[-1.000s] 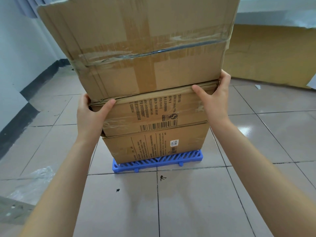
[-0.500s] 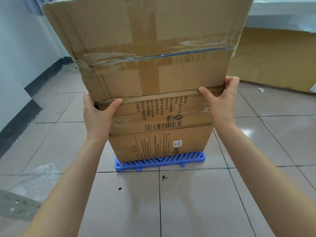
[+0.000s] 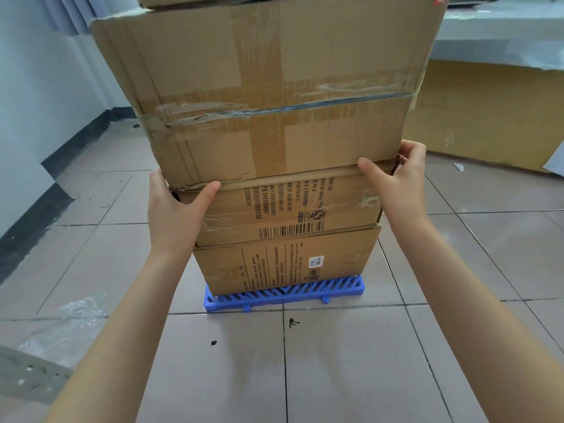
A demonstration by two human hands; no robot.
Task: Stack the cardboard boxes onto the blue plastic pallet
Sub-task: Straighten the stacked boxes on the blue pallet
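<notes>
A blue plastic pallet (image 3: 283, 294) lies on the tiled floor and carries a stack of cardboard boxes. The bottom box (image 3: 283, 262) bears a small white label. On it rests a printed box with a barcode (image 3: 290, 209). A large taped box (image 3: 262, 96) sits on that one, and the edge of another box shows above it at the top of the frame. My left hand (image 3: 174, 215) grips the left corner of the barcode box just under the large box. My right hand (image 3: 399, 181) grips the right corner at the same seam.
A large flat cardboard sheet (image 3: 488, 114) leans at the back right under a white covered ledge. Crumpled clear plastic (image 3: 55, 328) lies on the floor at the left. A white wall with a dark skirting runs along the left.
The view has tilted up and closer, so more of the large taped box and the box above it shows. Both hands keep their hold at the seam; the stack has not visibly shifted.
</notes>
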